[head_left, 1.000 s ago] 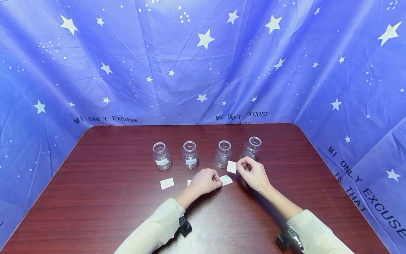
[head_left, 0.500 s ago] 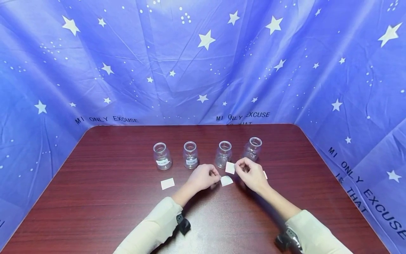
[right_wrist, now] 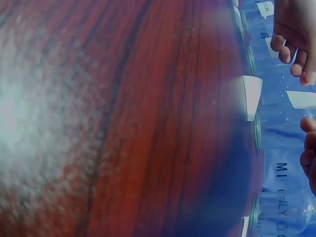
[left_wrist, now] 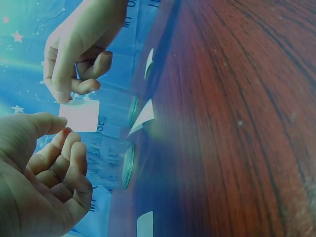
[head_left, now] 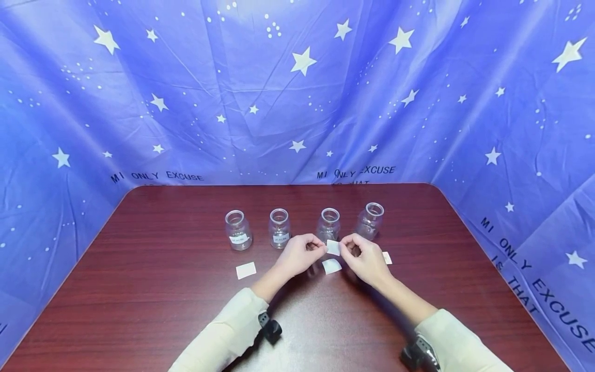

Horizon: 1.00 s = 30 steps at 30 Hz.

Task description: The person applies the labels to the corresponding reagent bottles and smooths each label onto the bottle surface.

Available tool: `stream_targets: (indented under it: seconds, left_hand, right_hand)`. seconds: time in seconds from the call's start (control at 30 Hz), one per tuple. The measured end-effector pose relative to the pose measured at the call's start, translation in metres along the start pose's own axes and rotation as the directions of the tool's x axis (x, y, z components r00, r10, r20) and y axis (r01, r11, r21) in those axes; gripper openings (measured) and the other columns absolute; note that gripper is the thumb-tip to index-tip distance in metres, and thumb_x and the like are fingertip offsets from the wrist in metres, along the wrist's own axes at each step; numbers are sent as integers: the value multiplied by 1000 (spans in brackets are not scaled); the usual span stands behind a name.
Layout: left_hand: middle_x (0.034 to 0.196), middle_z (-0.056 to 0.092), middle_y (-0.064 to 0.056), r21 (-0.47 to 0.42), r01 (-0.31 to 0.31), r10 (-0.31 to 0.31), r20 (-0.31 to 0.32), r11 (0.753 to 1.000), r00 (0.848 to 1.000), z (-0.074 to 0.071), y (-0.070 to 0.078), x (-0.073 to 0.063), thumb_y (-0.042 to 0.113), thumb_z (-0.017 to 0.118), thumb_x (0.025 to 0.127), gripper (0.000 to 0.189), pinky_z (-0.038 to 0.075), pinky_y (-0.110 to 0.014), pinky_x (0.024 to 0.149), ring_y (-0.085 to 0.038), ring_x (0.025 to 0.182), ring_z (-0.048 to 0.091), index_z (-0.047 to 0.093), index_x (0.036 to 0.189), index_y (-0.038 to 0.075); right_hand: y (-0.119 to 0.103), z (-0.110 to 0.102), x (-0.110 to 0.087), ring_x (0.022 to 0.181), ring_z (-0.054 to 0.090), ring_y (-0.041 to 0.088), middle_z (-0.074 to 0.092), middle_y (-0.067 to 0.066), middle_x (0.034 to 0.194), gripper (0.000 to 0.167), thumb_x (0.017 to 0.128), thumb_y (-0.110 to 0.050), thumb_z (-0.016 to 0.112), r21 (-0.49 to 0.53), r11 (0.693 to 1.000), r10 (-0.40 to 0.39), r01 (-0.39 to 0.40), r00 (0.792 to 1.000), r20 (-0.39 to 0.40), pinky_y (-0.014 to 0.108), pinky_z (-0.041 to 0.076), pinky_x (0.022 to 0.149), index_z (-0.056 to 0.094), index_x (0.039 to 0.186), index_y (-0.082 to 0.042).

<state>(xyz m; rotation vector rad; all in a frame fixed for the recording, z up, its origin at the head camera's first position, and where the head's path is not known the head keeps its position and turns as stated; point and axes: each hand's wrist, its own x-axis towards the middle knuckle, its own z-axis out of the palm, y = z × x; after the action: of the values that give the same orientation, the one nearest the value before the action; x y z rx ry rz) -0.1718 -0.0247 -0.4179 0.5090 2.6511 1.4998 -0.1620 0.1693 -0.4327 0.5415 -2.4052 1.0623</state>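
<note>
A small white label [head_left: 333,247] is held up in front of the third clear glass jar [head_left: 330,222]. My right hand [head_left: 367,257] pinches its right edge between thumb and forefinger. At the label's left edge, the thumb and forefinger of my left hand [head_left: 301,254] pinch a corner, as the left wrist view shows of the label [left_wrist: 84,116]. Just below lies a curled white paper piece [head_left: 331,266] on the table. The fourth jar [head_left: 370,221] stands behind my right hand.
Two jars at the left, the first [head_left: 238,230] and the second [head_left: 279,228], bear printed labels. A white slip [head_left: 246,270] lies before the first jar. Another slip [head_left: 387,258] shows partly beside my right hand. A starry blue curtain [head_left: 297,103] surrounds the brown table [head_left: 139,289].
My left hand has risen from near the curled paper to the label's left edge. My right hand has shifted slightly left with the label, uncovering a slip on its right.
</note>
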Motion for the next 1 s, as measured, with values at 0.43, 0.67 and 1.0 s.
stream_targets:
  seconds: [0.43,0.67,1.0]
  left_hand:
    - [76,67,-21,-129,45,-45,9,991,999,0,5,2,30,60,90,27,45,-21,56,-29,62,63,68,91,4]
    - [76,67,-22,-144,50,-50,2,988,999,-1,6,0,29,60,90,27,45,-20,55,-28,61,63,68,91,3]
    - [77,68,-19,-145,51,-52,-7,988,999,0,2,1,22,59,89,21,45,-21,52,-12,54,59,69,91,3]
  right_hand:
    - [1,4,-3,55,47,0,55,-11,64,2,82,-10,63,-55,964,-262,261,965,-10,10,36,51,64,83,-10]
    - [1,5,-4,54,48,-1,57,-9,65,3,81,-9,64,-63,929,-366,365,931,-4,10,37,50,64,84,-10]
    - [1,9,-5,53,49,1,56,-9,64,3,85,-13,62,-63,931,-358,359,933,29,10,37,50,64,84,-11]
